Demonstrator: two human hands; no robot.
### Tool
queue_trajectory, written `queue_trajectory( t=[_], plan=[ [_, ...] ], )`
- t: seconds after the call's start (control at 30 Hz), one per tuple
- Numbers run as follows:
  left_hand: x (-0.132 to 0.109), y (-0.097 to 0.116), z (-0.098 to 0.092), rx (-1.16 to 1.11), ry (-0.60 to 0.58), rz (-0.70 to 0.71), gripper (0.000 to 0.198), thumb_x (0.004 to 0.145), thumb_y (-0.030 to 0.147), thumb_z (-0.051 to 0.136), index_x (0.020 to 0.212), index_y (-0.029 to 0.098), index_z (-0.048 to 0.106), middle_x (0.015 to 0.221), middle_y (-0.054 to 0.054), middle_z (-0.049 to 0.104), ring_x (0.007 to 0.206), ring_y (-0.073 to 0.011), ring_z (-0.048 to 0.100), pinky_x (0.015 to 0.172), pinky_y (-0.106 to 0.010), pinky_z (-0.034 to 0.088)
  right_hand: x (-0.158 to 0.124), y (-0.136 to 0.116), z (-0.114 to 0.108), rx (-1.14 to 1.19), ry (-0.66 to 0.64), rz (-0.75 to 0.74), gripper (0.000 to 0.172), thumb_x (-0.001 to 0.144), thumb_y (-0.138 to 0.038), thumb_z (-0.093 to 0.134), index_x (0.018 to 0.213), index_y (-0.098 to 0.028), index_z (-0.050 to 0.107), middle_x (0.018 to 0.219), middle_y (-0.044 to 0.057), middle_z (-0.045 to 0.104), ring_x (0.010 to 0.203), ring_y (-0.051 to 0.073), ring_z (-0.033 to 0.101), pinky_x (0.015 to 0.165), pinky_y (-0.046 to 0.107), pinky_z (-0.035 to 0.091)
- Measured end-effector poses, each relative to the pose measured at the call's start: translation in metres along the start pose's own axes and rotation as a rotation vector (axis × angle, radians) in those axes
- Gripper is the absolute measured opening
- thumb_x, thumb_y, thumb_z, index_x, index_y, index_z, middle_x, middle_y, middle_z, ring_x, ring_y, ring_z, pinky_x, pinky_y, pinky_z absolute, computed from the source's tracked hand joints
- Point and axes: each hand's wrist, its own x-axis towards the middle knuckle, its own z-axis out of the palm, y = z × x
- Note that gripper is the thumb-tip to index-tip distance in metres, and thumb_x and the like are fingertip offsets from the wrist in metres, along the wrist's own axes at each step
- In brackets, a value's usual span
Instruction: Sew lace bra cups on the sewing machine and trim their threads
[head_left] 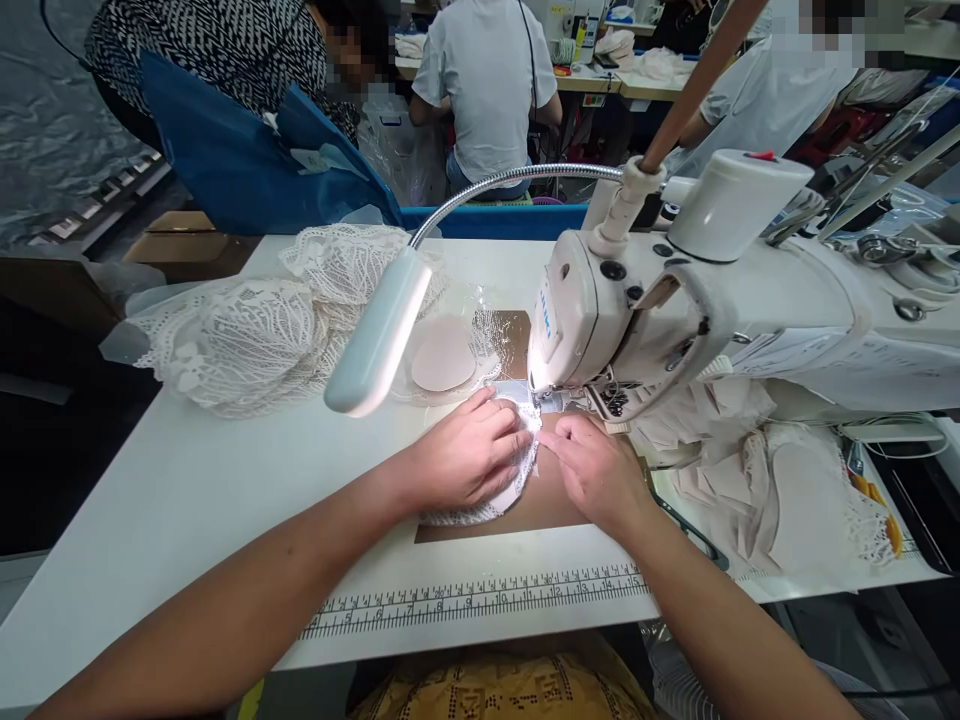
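A white lace-edged fabric piece (pixel 517 480) lies under the needle area of a white sewing machine (pixel 577 310). My left hand (pixel 472 455) rests on it from the left, fingers stretched out and pressing it flat. From the right, my right hand (pixel 592 465) meets the same piece at its edge, with the index fingertip on the lace and the other fingers curled; its thumb is mostly hidden. Under the fabric shows a brown patch (pixel 555 500) of the work surface. Just behind my left hand lies a pale oval pad (pixel 444 355) on clear film.
White lace pieces (pixel 240 340) are heaped at the left of the white table (pixel 247 480). A lamp (pixel 379 335) on a bent neck hangs over the table. More fabric pieces (pixel 795 500) and dark scissors (pixel 690 530) lie right. A printed ruler (pixel 480 603) runs along the front. People sit beyond.
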Motion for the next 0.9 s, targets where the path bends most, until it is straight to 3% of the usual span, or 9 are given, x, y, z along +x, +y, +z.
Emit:
queue_trajectory(
  t=[0.23,0.57,0.9],
  plan=[
    [0.002,0.001,-0.002,0.042,-0.035,0.024,0.036,0.094,0.027,0.044,0.124,0.012,0.058,0.096,-0.014,0.06,0.103,-0.0297,0.052,0.095,-0.052,0.036,0.004,-0.005,-0.006,0.087,-0.026,0.134,0.038,0.088,-0.009,0.041,0.113,-0.019,0.068,0.092,0.007,0.067,0.079,0.018,0.057,0.067,0.027,0.041],
    [-0.003,0.0,-0.001,-0.004,-0.015,-0.019,0.035,0.093,0.027,0.046,0.121,0.011,0.059,0.099,-0.015,0.061,0.102,-0.0295,0.054,0.096,-0.051,0.037,0.001,-0.007,0.0,-0.028,-0.036,0.018,0.038,0.087,-0.006,0.042,0.111,-0.019,0.069,0.083,0.006,0.062,0.078,0.019,0.05,0.069,0.028,0.038],
    [0.003,0.002,0.004,0.015,0.01,-0.126,0.035,0.091,0.029,0.048,0.118,0.011,0.06,0.1,-0.014,0.058,0.091,-0.0263,0.051,0.087,-0.045,0.041,0.011,-0.011,0.004,-0.138,-0.055,0.096,0.04,0.087,-0.007,0.044,0.118,-0.018,0.066,0.085,0.01,0.063,0.08,0.022,0.05,0.061,0.03,0.035]
  ],
)
